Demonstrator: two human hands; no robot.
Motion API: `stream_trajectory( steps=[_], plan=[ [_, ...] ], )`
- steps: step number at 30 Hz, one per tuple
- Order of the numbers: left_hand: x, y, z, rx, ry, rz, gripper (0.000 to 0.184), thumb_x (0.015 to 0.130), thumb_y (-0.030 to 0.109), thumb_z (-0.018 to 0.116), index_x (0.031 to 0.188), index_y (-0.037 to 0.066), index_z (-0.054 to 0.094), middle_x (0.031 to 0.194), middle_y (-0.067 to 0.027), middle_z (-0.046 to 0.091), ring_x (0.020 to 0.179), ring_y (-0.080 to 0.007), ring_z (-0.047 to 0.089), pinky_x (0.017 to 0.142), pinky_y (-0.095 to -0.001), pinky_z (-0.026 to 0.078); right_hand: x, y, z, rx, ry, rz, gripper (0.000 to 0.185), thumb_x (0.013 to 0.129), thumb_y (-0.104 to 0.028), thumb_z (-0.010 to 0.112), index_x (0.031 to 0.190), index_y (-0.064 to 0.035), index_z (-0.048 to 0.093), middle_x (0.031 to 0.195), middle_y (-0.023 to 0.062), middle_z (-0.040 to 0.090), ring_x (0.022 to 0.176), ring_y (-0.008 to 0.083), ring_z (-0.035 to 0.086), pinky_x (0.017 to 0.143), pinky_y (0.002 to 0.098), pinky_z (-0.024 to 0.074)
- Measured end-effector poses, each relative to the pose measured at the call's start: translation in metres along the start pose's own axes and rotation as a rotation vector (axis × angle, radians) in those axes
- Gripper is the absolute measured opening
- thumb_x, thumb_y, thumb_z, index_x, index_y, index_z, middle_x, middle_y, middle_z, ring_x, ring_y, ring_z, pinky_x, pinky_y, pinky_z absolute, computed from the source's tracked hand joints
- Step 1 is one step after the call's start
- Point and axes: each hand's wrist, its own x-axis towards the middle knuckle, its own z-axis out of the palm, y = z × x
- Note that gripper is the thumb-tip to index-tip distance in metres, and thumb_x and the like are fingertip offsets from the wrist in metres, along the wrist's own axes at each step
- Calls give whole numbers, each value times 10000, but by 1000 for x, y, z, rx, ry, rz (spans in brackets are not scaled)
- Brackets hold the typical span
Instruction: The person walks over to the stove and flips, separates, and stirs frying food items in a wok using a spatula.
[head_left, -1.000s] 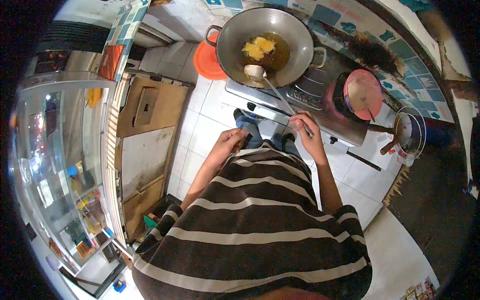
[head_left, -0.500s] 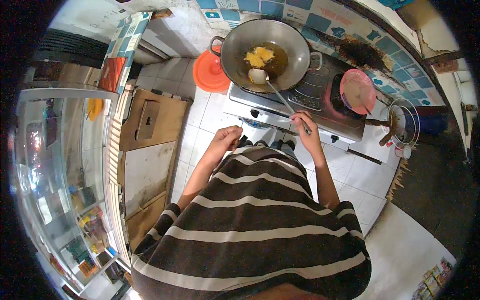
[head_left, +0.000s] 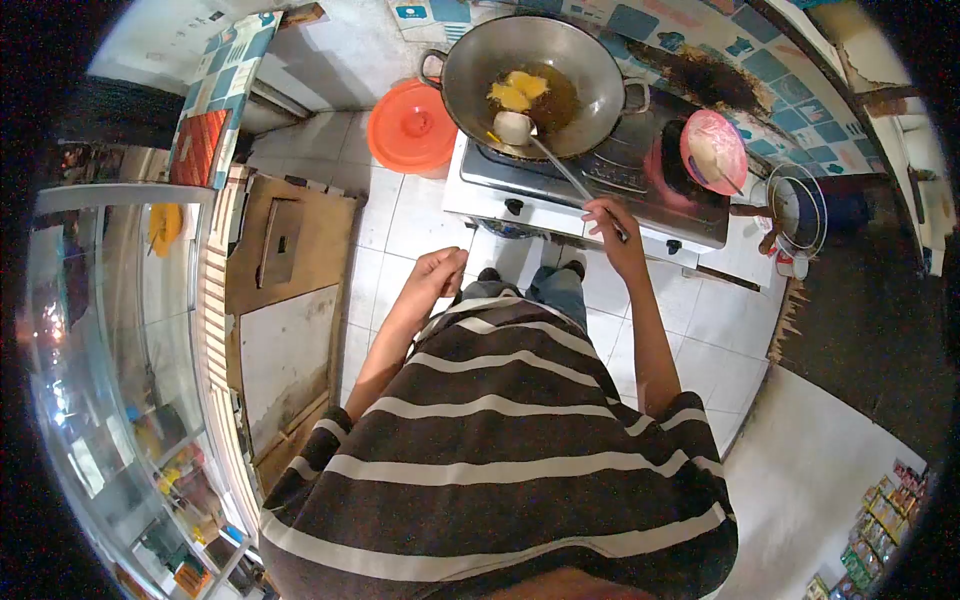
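A large metal wok (head_left: 600, 75) stands on the stove, with oil and yellow pieces of food (head_left: 517, 90) frying in it. My right hand (head_left: 612, 225) is wrapped round the handle of a long metal ladle (head_left: 563, 167). The ladle's bowl rests inside the wok, at its near side just below the food. My left hand (head_left: 438, 272) is held closed in front of my body, left of the ladle; whatever may be inside its curled fingers is hidden.
An orange lidded bucket (head_left: 411, 125) is left of the stove (head_left: 640, 190). A pink bowl (head_left: 714, 152) sits on the stove's right side, with a wire strainer (head_left: 797, 210) beyond it. A wooden cabinet (head_left: 290, 240) and glass case (head_left: 110, 330) line the left.
The view has shifted, and the orange bucket shows more fully. The ladle stays in my right hand beside the food. My left hand has moved slightly left in view, still closed.
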Motion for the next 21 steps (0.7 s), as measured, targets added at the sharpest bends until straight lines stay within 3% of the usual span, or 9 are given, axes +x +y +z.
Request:
stream_trajectory(
  steps=[3,6,13,14,21],
  plan=[
    [-3,-4,-8,-12,-43,-52,293,932,307,525,706,147,430,587,77,324,534,-48,286,499,-226,226,10,5,0,-1,6,1,157,957,-149,494,963,-47,613,1003,37,634,840,133,612,672,261,511],
    [-8,-6,-12,-67,-29,-45,324,944,275,523,668,128,439,557,69,354,501,-43,283,474,-223,220,16,-1,-3,4,36,48,237,973,-231,493,1010,-31,616,1015,67,625,869,160,643,669,267,515],
    [-15,-6,-16,-90,-10,-30,328,947,253,522,658,119,448,541,63,370,489,-44,287,468,-222,225,32,9,8,-27,116,69,225,966,-240,507,1010,-55,627,1014,55,634,859,150,644,653,267,518],
    [-14,-7,-19,-94,-12,-23,325,948,252,520,661,118,450,542,62,369,490,-45,287,469,-221,225,34,11,13,-21,128,28,214,976,-234,486,975,-67,619,986,31,650,796,121,629,609,256,494],
    [-9,-16,-25,-110,14,-47,322,949,257,519,669,114,453,545,59,367,494,-48,304,479,-225,242,27,14,22,-41,99,-16,188,966,-210,505,974,-66,626,938,37,647,756,104,614,551,237,481]
  ],
)
